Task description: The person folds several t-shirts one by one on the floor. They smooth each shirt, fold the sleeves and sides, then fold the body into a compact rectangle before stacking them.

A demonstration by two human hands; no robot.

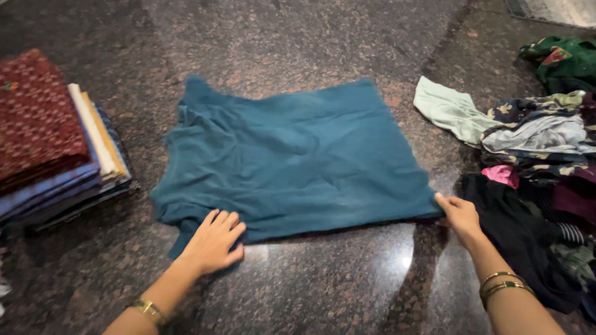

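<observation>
Both forearms are bare, no sleeves; the left hand (213, 243) has a gold bracelet at its wrist. The right hand (460, 215) has two gold bangles.

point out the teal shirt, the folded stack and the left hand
teal shirt (298, 161), head view, middle of the spread cloth
folded stack (43, 124), head view, dark red top piece
left hand (214, 243), head view, back of the hand

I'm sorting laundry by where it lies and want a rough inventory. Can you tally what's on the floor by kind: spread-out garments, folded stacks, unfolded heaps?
Spread-out garment: 1, the teal shirt, with the left hand and the right hand on its near edge
Folded stack: 1, the folded stack
Unfolded heap: 1, the loose heap; its pieces overlap too much to count
Total: 3
</observation>
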